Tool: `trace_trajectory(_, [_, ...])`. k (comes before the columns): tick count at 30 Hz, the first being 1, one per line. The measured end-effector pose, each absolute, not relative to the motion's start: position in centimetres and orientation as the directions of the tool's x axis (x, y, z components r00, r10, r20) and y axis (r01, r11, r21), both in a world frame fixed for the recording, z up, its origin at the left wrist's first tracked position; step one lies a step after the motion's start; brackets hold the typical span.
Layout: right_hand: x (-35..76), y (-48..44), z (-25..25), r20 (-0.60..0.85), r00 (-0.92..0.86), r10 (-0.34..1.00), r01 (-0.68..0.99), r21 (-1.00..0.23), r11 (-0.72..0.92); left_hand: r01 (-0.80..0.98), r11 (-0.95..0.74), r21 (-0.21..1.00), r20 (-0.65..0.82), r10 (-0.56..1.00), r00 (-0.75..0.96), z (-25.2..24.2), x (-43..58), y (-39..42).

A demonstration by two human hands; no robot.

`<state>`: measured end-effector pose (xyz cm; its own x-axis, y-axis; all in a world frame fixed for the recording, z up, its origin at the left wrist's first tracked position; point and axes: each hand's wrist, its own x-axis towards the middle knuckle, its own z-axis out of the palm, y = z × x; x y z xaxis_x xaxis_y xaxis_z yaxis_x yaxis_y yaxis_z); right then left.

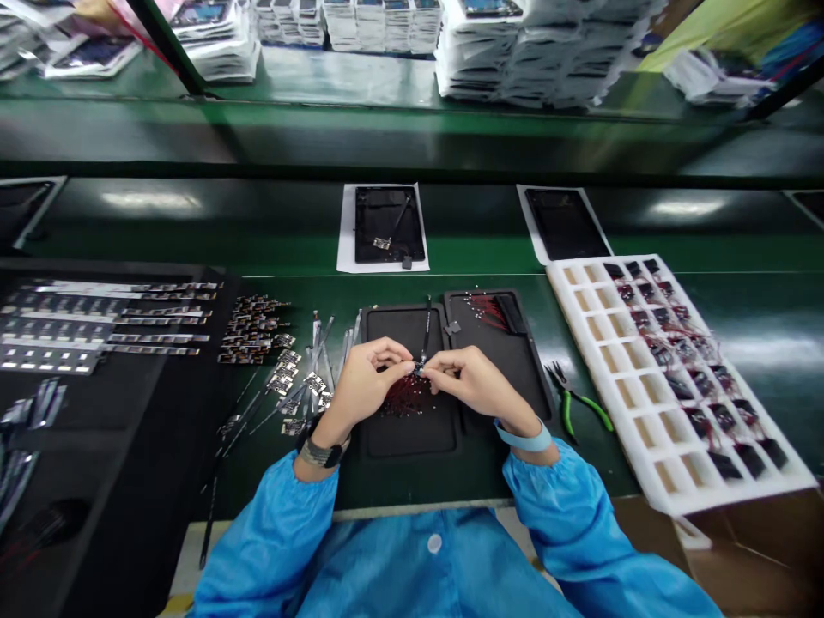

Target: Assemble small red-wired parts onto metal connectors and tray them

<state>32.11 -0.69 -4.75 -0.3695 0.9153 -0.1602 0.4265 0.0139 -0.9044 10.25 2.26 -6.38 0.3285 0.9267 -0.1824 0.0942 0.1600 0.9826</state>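
Observation:
Over the left black tray [412,439], my two hands meet at a small circuit board [418,368] with a thin dark ribbon cable [426,330] rising from it. My left hand [370,378] pinches the board's left side between thumb and fingers. From the right, my right hand [473,379] pinches at its other edge; whether it also grips a wire end is too small to tell. Just beneath lies a heap of short red wires [408,399], partly behind the fingers. In the right black tray [508,386] are a black block [510,314] with red wires and a small grey piece [452,328].
Green-handled pliers [572,399] lie right of the trays, beside a white foam tray [634,395] of wired black parts. Ribbon-cable boards [289,378] are piled at left near a black box [122,412]. Behind, tablet panels [390,225] rest on white sheets, under a loaded shelf [348,81].

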Motion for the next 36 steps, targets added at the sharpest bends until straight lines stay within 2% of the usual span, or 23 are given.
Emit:
trace_trajectory(5, [32.27,-0.58,-4.7,-0.189,-0.406,0.894,0.383,-0.923,-0.021,0.086,0.18,0.98,-0.199,0.91,0.364,-6.47,10.22,2.31])
trace_trajectory(10, [31.76,-0.7,-5.02,-0.156,-0.359,0.92,0.447,-0.894,0.023,0.104,0.142,0.984,-0.167,0.937,0.307,-6.37,10.36,2.15])
trace_trajectory(19, [32.16,-0.51,-4.51,-0.217,-0.347,0.913,0.274,-0.954,-0.122,-0.046,0.328,0.944,-0.285,0.873,0.395,-5.88,10.15,2.37])
trace_trajectory(28, [32.05,-0.47,-4.52,-0.278,-0.355,0.893,0.197,-0.956,-0.219,-0.072,0.356,0.932,-0.295,0.859,0.419,-5.96,10.14,2.33])
trace_trajectory(36, [32.0,-0.34,-4.64,-0.282,-0.361,0.889,0.18,-0.956,-0.23,-0.063,0.386,0.92,-0.328,0.85,0.412,-5.51,10.23,2.42])
